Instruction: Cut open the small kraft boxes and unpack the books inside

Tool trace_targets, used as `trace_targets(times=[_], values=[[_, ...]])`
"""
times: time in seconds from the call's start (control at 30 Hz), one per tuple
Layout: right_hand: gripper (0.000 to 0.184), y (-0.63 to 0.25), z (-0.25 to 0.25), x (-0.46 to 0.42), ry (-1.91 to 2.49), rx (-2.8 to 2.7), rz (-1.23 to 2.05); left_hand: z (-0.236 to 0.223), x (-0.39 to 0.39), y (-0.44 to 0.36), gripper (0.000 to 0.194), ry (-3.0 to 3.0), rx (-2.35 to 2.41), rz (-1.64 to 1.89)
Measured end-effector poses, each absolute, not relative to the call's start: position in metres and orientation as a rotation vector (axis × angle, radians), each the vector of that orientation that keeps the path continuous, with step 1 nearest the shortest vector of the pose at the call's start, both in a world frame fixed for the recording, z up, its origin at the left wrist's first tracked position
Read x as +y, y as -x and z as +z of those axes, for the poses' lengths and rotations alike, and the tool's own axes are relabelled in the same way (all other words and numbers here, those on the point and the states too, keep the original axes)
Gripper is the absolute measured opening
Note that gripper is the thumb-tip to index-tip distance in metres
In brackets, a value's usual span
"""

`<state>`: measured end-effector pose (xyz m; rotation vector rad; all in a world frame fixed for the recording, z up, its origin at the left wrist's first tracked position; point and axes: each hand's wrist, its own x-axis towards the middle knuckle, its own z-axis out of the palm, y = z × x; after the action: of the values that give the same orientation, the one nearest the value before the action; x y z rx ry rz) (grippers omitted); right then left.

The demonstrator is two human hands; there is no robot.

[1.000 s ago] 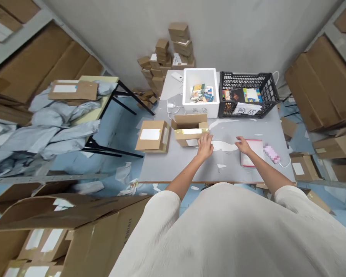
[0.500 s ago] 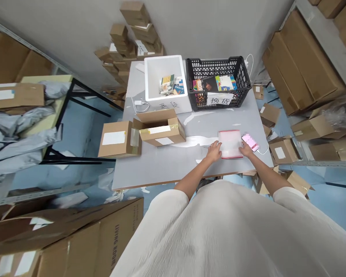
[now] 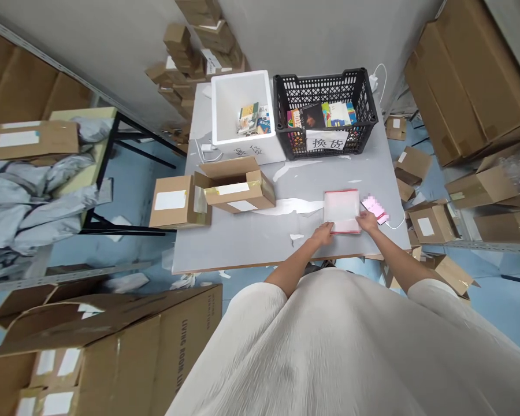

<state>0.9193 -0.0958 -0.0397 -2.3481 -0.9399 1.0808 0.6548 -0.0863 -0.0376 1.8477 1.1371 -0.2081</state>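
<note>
A flat, whitish, see-through packet with red edges (image 3: 342, 209) lies on the grey table near its front right. At its lower left corner, my left hand (image 3: 323, 233) closes its fingers on the edge. My right hand (image 3: 367, 221) pinches the right edge, its thumb on top. What is inside the packet cannot be made out. Just right of it, close to my right hand, a pink-screened phone (image 3: 375, 209) lies with a white cable attached.
An open cardboard box (image 3: 241, 193) and a closed carton (image 3: 173, 200) stand on the left half of the table (image 3: 242, 245). Behind are a white foam box (image 3: 251, 151) and a black crate (image 3: 329, 124), both holding books. Cartons crowd the floor on both sides.
My left hand has slid down from the packet's left side to its lower left corner, its fingers drawing together. My right hand stays at the right edge. The camera view has shifted slightly.
</note>
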Motion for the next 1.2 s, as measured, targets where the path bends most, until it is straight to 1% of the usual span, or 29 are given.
trace_targets(times=[0.07, 0.13, 0.2, 0.3, 0.4, 0.47, 0.53, 0.6, 0.67, 0.77, 0.83, 0.9, 0.97, 1.03, 1.13, 1.2], values=[[0.030, -0.915, -0.033, -0.094, 2.274, -0.926, 1.067, -0.039, -0.086, -0.652, 0.071, -1.796, 1.160, -0.144], [0.031, -0.907, -0.026, -0.092, 2.165, -0.927, 1.067, -0.039, -0.084, -0.650, 0.062, -1.740, 1.180, -0.044], [0.035, -0.892, -0.021, -0.089, 2.040, -0.940, 1.083, -0.036, -0.081, -0.649, 0.048, -1.691, 1.220, 0.110], [0.044, -0.862, -0.017, -0.082, 1.848, -0.987, 1.150, -0.025, -0.074, -0.644, 0.027, -1.610, 1.319, 0.457], [0.047, -0.832, -0.017, -0.075, 1.660, -1.099, 1.280, -0.011, -0.066, -0.630, 0.021, -1.456, 1.360, 0.734], [0.044, -0.817, -0.020, -0.072, 1.580, -1.178, 1.352, -0.004, -0.062, -0.617, 0.020, -1.362, 1.388, 0.787], [0.038, -0.805, -0.027, -0.070, 1.585, -1.219, 1.369, -0.001, -0.059, -0.602, 0.022, -1.306, 1.457, 0.769], [0.033, -0.794, -0.036, -0.071, 1.647, -1.225, 1.362, -0.002, -0.059, -0.587, 0.033, -1.277, 1.539, 0.726], [0.036, -0.784, -0.046, -0.073, 1.710, -1.216, 1.372, -0.004, -0.058, -0.575, 0.040, -1.254, 1.594, 0.689], [0.045, -0.766, -0.056, -0.077, 1.681, -1.246, 1.412, -0.007, -0.056, -0.562, 0.037, -1.248, 1.587, 0.675], [0.044, -0.756, -0.056, -0.077, 1.632, -1.302, 1.400, -0.007, -0.055, -0.557, 0.033, -1.251, 1.566, 0.677], [0.040, -0.748, -0.052, -0.078, 1.616, -1.390, 1.364, -0.007, -0.055, -0.552, 0.032, -1.227, 1.584, 0.635], [0.036, -0.744, -0.045, -0.079, 1.624, -1.492, 1.337, -0.008, -0.057, -0.546, 0.037, -1.178, 1.639, 0.553], [0.037, -0.743, -0.039, -0.082, 1.637, -1.576, 1.331, -0.009, -0.061, -0.537, 0.044, -1.171, 1.714, 0.511], [0.041, -0.740, -0.035, -0.089, 1.699, -1.654, 1.314, -0.012, -0.071, -0.521, 0.051, -1.297, 1.810, 0.556], [0.043, -0.737, -0.036, -0.093, 1.744, -1.718, 1.287, -0.015, -0.078, -0.512, 0.052, -1.403, 1.807, 0.589]])
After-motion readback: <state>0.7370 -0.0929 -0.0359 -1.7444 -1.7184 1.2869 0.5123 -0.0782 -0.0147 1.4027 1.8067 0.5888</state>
